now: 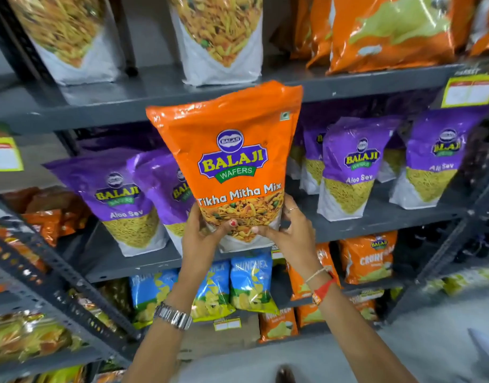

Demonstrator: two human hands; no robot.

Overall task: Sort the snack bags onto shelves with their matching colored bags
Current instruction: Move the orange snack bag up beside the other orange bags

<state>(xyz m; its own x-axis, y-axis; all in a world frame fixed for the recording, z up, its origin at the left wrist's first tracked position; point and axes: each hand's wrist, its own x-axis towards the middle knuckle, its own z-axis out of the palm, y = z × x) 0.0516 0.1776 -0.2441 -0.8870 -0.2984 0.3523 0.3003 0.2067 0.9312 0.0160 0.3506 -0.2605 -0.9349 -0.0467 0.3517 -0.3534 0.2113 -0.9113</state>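
Note:
An orange Tikha Mitha Mix bag (pixel 232 156) stands upright in front of the middle shelf (pixel 376 217), held by its bottom. My left hand (pixel 201 236) grips its lower left corner and my right hand (pixel 290 230) its lower right. Purple Aloo Sev bags (pixel 118 197) stand on that shelf to the left, and more purple bags (pixel 348 172) to the right. On the upper shelf (pixel 154 95), bags with the same orange mix print (pixel 218 37) stand above, and orange bags (pixel 389 31) fill the upper right.
Below are blue Crunchex bags (pixel 251 280) and orange Crunchem bags (pixel 367 258). A second rack (pixel 44 258) with mixed snack bags angles in at the left. Yellow price labels (pixel 470 89) hang on shelf edges. Grey floor (pixel 403 341) lies at the lower right.

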